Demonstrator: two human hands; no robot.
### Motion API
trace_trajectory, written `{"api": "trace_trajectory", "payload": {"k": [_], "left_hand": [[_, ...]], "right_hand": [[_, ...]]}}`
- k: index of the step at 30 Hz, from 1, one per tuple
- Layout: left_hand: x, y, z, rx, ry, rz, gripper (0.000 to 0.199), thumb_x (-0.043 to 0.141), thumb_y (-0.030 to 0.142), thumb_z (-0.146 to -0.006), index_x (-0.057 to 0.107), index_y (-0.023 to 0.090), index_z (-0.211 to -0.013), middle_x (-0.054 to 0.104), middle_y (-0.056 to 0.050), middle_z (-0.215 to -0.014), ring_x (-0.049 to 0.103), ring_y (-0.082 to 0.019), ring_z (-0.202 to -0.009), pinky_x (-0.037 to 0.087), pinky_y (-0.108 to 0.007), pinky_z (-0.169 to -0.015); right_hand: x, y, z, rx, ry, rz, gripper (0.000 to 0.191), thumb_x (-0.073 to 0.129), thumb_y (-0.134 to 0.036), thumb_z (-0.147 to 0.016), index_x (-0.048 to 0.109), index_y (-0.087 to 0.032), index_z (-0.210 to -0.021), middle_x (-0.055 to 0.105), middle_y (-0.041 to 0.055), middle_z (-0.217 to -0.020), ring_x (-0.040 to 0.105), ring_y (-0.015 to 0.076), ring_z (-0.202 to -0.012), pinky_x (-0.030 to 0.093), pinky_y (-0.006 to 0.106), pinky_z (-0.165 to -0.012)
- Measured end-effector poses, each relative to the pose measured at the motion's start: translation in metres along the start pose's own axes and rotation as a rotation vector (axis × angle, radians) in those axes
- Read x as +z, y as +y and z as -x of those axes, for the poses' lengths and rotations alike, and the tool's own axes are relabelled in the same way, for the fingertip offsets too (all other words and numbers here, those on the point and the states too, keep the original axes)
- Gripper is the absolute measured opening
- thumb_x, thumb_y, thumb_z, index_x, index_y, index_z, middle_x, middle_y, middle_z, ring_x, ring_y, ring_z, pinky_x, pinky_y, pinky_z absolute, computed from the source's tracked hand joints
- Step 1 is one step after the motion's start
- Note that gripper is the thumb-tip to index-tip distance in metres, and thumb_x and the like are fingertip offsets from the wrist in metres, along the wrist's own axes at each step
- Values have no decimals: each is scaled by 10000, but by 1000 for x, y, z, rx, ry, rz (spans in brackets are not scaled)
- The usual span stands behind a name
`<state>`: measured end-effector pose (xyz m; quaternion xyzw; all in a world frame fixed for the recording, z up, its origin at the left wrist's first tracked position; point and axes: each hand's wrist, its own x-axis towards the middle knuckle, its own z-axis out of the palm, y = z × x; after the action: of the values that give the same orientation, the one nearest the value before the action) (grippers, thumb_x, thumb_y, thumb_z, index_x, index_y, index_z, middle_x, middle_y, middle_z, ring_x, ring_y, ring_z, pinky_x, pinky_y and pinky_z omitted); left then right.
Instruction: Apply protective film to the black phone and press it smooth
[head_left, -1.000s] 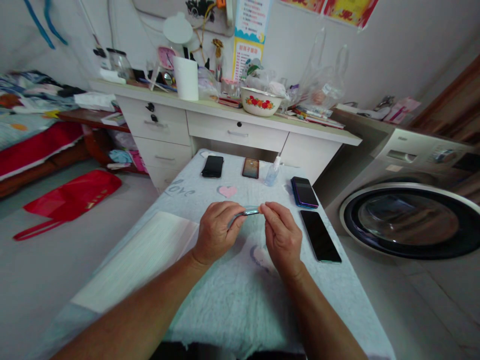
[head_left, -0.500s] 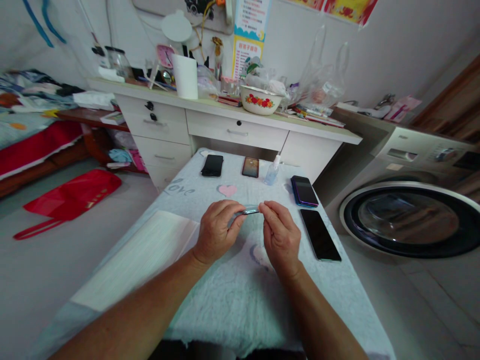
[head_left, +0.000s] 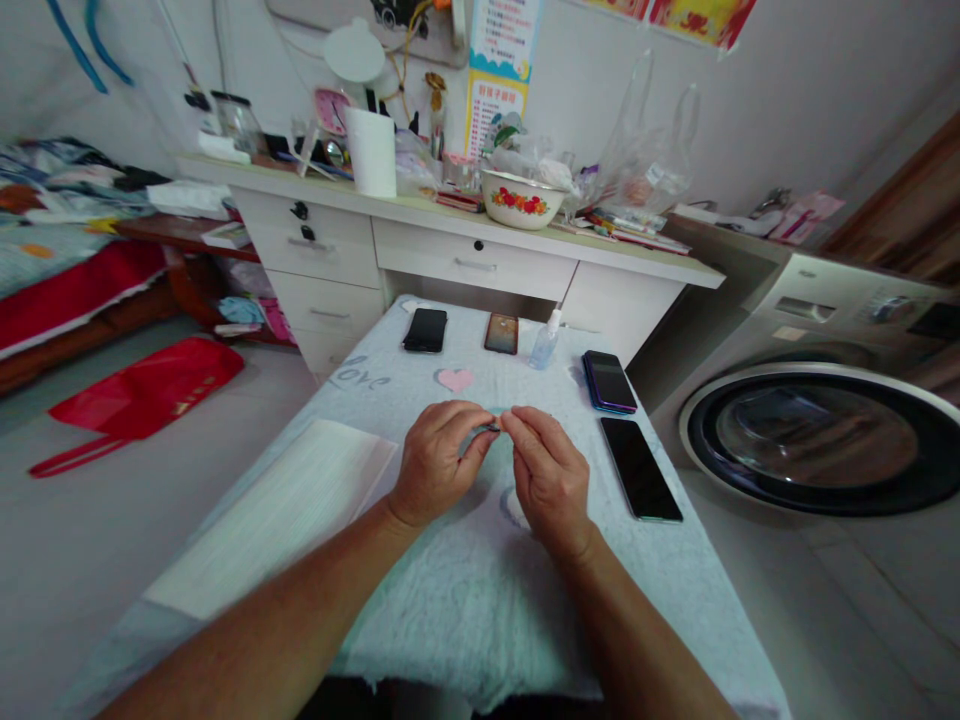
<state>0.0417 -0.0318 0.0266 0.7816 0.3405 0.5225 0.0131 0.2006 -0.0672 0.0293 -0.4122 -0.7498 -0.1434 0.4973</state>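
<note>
Over the middle of the cloth-covered table (head_left: 450, 620), my left hand (head_left: 439, 462) is closed round a small, thin, dark-edged object (head_left: 491, 427), mostly hidden by the fingers. My right hand (head_left: 551, 478) pinches at the object's right end, its fingertips close to those of my left hand. Whether the right fingers hold a separate piece is too small to tell. To the right lie a black phone (head_left: 641, 470) and a stack of phones (head_left: 609, 382). Beyond the hands are another black phone (head_left: 426, 330), a brownish phone (head_left: 502, 334) and a clear spray bottle (head_left: 545, 342).
A white sheet (head_left: 277, 520) lies at the table's left. Behind stands a white desk (head_left: 472, 250) with a flowered bowl (head_left: 523, 200) and a paper roll (head_left: 371, 152). A washing machine (head_left: 825, 400) is at the right, a red bag (head_left: 157, 388) on the floor at left.
My right hand has moved left, nearer to my left hand. Less of the thin object shows between the fingers now. My left hand has hardly moved.
</note>
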Motion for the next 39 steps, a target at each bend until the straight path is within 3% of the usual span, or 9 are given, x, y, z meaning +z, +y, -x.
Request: {"api": "trace_trajectory", "payload": {"k": [17, 39], "left_hand": [[-1, -1, 0, -50, 4, 15, 112, 585, 255, -883, 647, 183, -944, 693, -47, -886, 634, -181, -863, 507, -328, -794], [2, 4, -1, -41, 21, 78, 76, 592, 224, -880, 633, 174, -920, 679, -49, -853, 631, -170, -824, 527, -304, -741]], "right_hand": [[-9, 11, -8, 91, 96, 55, 312, 482, -97, -927, 692, -219, -1123, 673, 86, -1046, 654, 156, -971, 560, 287, -862], [4, -4, 1, -25, -3, -15, 381, 501, -79, -916, 629, -212, -1249, 660, 114, -1159, 643, 184, -1057, 552, 330, -921]]}}
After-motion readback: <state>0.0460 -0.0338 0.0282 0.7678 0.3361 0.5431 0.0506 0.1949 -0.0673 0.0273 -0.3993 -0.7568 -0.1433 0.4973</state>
